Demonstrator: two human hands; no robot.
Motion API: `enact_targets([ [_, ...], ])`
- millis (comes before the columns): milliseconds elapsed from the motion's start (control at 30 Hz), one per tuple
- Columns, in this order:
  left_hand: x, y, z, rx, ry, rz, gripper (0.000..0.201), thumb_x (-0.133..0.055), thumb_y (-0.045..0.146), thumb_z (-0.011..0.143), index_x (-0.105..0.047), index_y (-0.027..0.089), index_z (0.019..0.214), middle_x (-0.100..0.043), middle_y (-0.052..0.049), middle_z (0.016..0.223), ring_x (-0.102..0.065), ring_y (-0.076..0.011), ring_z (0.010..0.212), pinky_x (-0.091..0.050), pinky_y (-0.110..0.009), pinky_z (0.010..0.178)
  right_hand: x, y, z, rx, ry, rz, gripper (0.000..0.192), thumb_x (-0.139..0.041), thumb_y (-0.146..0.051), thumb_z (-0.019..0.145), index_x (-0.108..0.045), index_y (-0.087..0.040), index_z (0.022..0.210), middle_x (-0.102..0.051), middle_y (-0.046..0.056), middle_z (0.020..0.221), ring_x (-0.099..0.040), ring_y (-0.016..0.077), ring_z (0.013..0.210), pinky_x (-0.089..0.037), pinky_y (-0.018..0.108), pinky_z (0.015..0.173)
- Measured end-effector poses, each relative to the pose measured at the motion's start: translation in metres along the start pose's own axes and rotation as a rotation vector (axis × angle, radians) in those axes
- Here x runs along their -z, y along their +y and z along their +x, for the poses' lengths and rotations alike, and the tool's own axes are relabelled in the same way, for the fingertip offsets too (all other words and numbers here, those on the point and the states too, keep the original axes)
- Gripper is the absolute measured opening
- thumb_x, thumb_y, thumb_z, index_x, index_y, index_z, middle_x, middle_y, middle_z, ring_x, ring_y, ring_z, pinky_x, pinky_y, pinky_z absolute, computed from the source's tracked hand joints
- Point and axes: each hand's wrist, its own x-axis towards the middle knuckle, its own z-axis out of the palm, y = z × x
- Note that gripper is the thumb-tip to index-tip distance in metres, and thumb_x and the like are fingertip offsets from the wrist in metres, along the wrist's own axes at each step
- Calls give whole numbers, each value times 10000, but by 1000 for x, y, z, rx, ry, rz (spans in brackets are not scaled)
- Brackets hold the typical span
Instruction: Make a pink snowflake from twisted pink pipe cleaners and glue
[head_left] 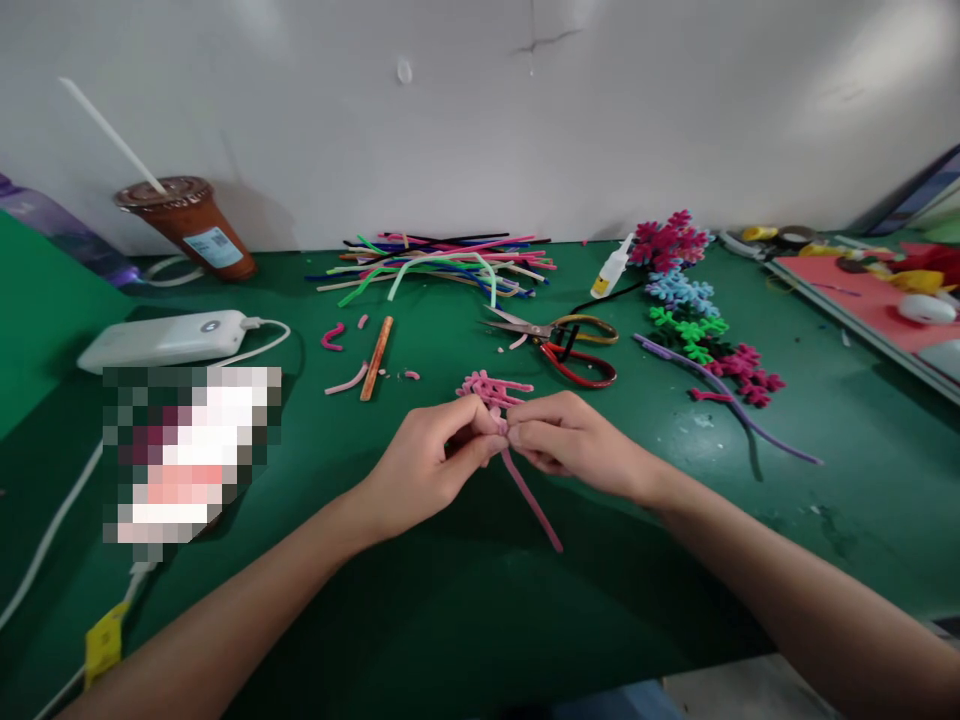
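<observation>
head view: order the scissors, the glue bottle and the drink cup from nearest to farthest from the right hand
1. scissors: just beyond the right hand, mid-table.
2. glue bottle: farther back, right of the pipe cleaner pile.
3. drink cup: far left corner, by the wall.

I note even, soft overhead light; faint shadows fall beneath both forearms on the tabletop (465, 610). Edges bow and blur; a pixelated patch (191, 455) sits left.
</observation>
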Motion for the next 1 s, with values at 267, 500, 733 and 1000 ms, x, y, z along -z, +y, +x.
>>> enact_targets([
  [267,-9,-8,-3,-78,138,193,168,-509,250,897,-538,172,752,-550,19,663,-461,-93,577,-350,-216,557,1,0,5,-250,-88,354,357,-399,-313,905,-449,-168,583,-307,-84,419,-299,51,361,-220,186,366],
  [500,-13,-7,-5,-74,210,229,142,-504,227,896,-537,175,768,-586,2,690,-528,-109,618,-392,-224,579,-10,3,4,-218,-45,449,419,-390,-274,894,-377,-173,488,-293,-79,391,-289,43,330,-227,188,363],
  [733,-16,-12,-8,-201,243,350,117,-465,153,901,-507,189,798,-615,-11,737,-571,-119,660,-429,-233,607,-18,-3,3,-299,46,539,288,-397,-162,791,-309,-191,518,-214,-101,435,-139,35,379,-112,165,345],
  [1000,-17,-10,-7,-150,252,233,102,-496,164,897,-515,181,798,-604,0,745,-563,-102,679,-426,-212,633,-4,-5,2,-243,-15,320,346,-378,-246,862,-317,-189,527,-221,-81,475,-176,52,414,-161,194,379],
])
